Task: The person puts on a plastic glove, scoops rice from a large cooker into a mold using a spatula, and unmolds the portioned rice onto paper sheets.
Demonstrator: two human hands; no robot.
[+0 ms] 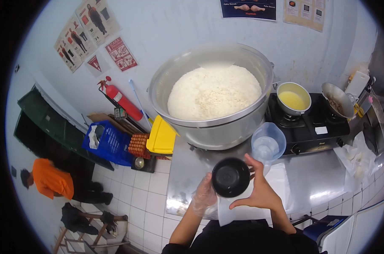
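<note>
A round black bowl (231, 177) is held above the front edge of the steel table, its hollow inside facing up toward me. My left hand (205, 195), in a clear plastic glove, grips the bowl's left rim. On the other side my bare right hand (262, 186) has its fingers against the bowl's right side, while its thumb is spread below the rim. Just beyond the bowl stands a clear bluish plastic jug (268, 142). Behind it is a big metal pot (213, 133) heaped with white rice (215, 93). White paper (278, 180) lies under and beside my right hand.
A black gas stove (319, 137) at right carries a pan of yellow liquid (293, 99) and a wok (338, 99). To the left are a yellow bin (161, 134), egg trays (138, 144), a blue crate (109, 142), a fire extinguisher (123, 101) and a person in orange (54, 178).
</note>
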